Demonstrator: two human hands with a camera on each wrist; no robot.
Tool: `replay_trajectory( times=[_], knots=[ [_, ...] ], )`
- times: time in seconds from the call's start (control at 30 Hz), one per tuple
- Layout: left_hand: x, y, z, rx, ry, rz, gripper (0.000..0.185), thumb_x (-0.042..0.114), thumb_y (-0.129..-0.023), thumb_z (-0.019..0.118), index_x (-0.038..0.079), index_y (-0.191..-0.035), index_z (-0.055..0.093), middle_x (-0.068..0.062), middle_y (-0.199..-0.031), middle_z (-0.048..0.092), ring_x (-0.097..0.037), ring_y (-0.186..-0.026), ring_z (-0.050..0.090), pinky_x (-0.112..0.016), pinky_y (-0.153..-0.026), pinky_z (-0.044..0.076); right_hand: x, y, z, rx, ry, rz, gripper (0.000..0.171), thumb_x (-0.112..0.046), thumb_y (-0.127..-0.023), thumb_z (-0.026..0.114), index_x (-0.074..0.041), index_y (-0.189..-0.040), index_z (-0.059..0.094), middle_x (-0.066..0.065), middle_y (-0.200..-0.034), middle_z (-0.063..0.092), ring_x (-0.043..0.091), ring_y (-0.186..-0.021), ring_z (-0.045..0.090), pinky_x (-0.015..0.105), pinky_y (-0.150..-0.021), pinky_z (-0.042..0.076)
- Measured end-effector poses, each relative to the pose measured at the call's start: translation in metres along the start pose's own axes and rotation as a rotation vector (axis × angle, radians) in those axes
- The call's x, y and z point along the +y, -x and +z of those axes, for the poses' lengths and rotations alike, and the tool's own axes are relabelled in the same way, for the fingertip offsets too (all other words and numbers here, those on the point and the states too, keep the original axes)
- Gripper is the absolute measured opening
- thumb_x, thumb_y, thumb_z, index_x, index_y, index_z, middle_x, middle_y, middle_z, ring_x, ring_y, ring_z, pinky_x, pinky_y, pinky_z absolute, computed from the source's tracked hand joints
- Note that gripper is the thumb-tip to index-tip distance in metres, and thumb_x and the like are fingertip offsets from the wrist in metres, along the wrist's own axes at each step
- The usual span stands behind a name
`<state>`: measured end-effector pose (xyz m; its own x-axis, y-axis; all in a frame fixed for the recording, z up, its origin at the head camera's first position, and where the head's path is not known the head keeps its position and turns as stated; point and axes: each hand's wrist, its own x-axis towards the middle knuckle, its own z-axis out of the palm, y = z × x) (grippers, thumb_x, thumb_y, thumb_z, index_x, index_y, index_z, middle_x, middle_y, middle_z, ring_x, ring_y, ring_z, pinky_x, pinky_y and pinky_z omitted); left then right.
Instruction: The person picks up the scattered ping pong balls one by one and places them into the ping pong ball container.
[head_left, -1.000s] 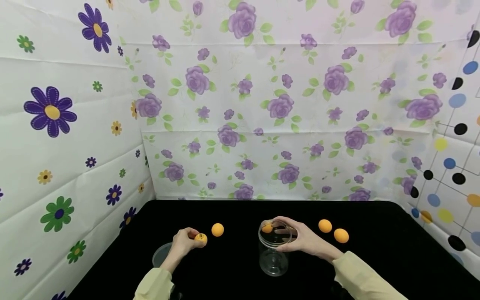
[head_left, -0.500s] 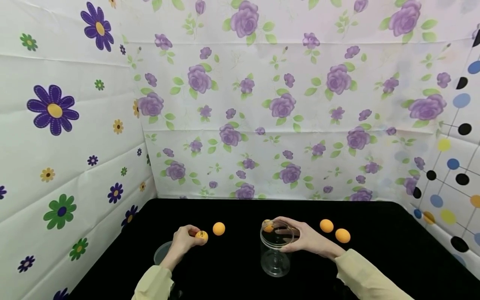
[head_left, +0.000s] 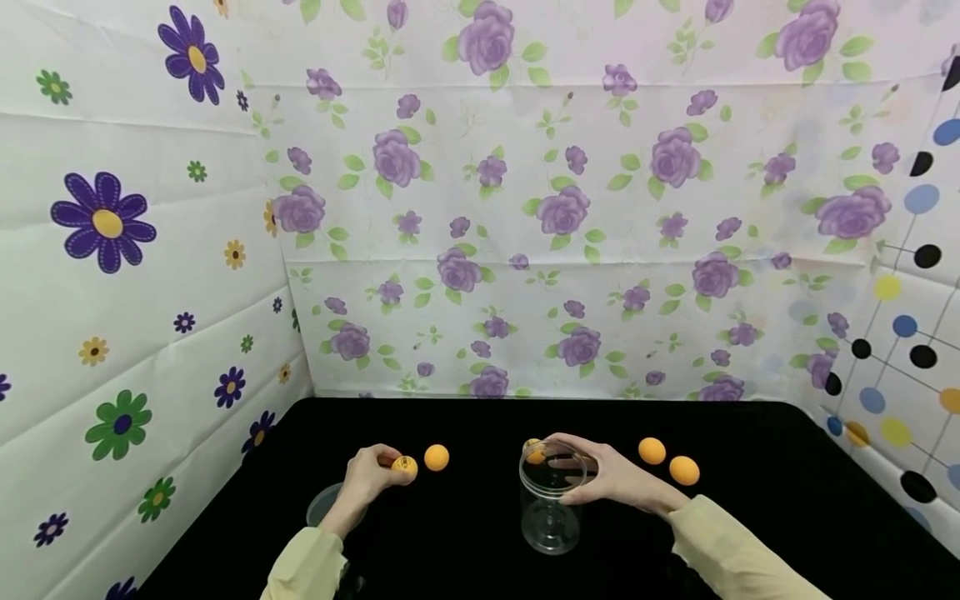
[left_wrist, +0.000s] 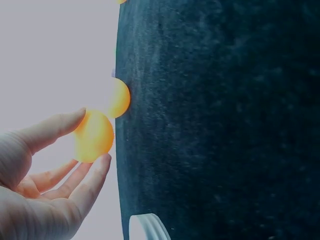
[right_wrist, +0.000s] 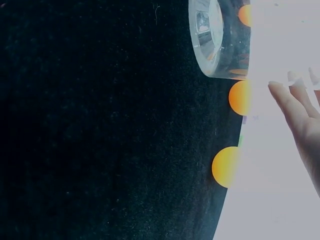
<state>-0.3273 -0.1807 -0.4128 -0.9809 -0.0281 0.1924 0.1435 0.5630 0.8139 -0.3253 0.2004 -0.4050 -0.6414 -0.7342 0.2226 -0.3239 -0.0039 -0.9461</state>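
Three walls covered with printed sheets stand around the work area. On the back wall [head_left: 570, 208] the sheet is white with purple roses and green leaves, and it shows horizontal fold lines. On the left wall [head_left: 112, 250] there are big purple, green and yellow daisy flowers, and on the right wall [head_left: 907, 333] there are blue, black and yellow dots joined by thin lines.

Below them lies the tabletop [head_left: 480, 517], covered with a black cloth that looks like velvet in the wrist views. It reaches to all three walls.

Near the middle of the tabletop stands a clear jar [head_left: 551, 500], upright and with its mouth open. The right hand [head_left: 607, 479] grips the jar at the rim, with the fingers curled around the far side and the thumb at the near side. An orange ball [head_left: 534, 452] shows just at the far edge of the rim, near the fingertips; whether it is inside or behind the jar cannot be told.

The left hand [head_left: 371, 479] is to the left of the jar and pinches a second orange ball [head_left: 404, 467] between the thumb and the fingers, just above the cloth. Behind this hand, partly hidden, lies a clear lid [head_left: 321, 508] on the cloth.

A loose ball [head_left: 437, 457] rests just beside the pinched one. Two more balls [head_left: 652, 451] lie close together to the right of the jar.
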Motion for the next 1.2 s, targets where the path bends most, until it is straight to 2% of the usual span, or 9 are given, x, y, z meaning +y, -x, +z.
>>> replay_trajectory(
  times=[0.23, 0.5, 0.7, 0.93, 1.2],
  knots=[
    [0.009, -0.003, -0.003, -0.008, -0.042, 0.018, 0.032, 0.006, -0.067, 0.079, -0.004, -0.092, 0.063, -0.008, -0.081, 0.06, -0.022, -0.071, 0.058, -0.035, -0.062, 0.049, 0.0, 0.0, 0.0, -0.016, -0.018, 0.009, 0.067, -0.004, -0.086, 0.061, -0.005, -0.142, 0.025, 0.018, -0.138, 0.031, 0.033, -0.124, 0.032, 0.042, -0.094, 0.034],
    [0.013, -0.008, -0.004, -0.035, -0.054, -0.004, 0.034, 0.012, -0.069, 0.079, -0.003, -0.095, 0.063, -0.006, -0.082, 0.06, -0.02, -0.073, 0.056, -0.035, -0.064, 0.048, 0.001, 0.0, 0.0, -0.015, -0.029, 0.01, 0.066, -0.004, -0.086, 0.061, -0.005, -0.142, 0.025, 0.022, -0.138, 0.028, 0.036, -0.124, 0.029, 0.043, -0.095, 0.033],
    [0.019, -0.011, -0.003, -0.049, -0.026, 0.002, 0.036, 0.012, -0.068, 0.08, -0.004, -0.096, 0.063, -0.006, -0.083, 0.06, -0.02, -0.074, 0.057, -0.035, -0.065, 0.048, 0.001, 0.0, 0.0, -0.005, -0.008, 0.008, 0.065, -0.005, -0.086, 0.062, -0.007, -0.141, 0.028, 0.02, -0.137, 0.031, 0.035, -0.124, 0.031, 0.04, -0.094, 0.035],
    [0.027, -0.014, 0.001, -0.017, -0.037, 0.049, 0.035, 0.009, -0.067, 0.079, -0.004, -0.096, 0.063, -0.006, -0.083, 0.061, -0.021, -0.075, 0.058, -0.034, -0.065, 0.049, 0.004, 0.0, -0.002, -0.014, -0.007, 0.0, 0.065, -0.005, -0.086, 0.062, -0.007, -0.141, 0.028, 0.022, -0.137, 0.03, 0.037, -0.123, 0.031, 0.04, -0.093, 0.036],
    [0.031, -0.017, 0.001, -0.041, 0.005, 0.034, 0.036, 0.01, -0.069, 0.079, -0.004, -0.097, 0.063, -0.006, -0.085, 0.061, -0.021, -0.076, 0.059, -0.034, -0.066, 0.049, 0.004, 0.001, -0.001, -0.019, -0.02, -0.003, 0.066, -0.004, -0.086, 0.061, -0.007, -0.142, 0.027, 0.023, -0.138, 0.028, 0.037, -0.124, 0.03, 0.043, -0.095, 0.033]
  ],
)
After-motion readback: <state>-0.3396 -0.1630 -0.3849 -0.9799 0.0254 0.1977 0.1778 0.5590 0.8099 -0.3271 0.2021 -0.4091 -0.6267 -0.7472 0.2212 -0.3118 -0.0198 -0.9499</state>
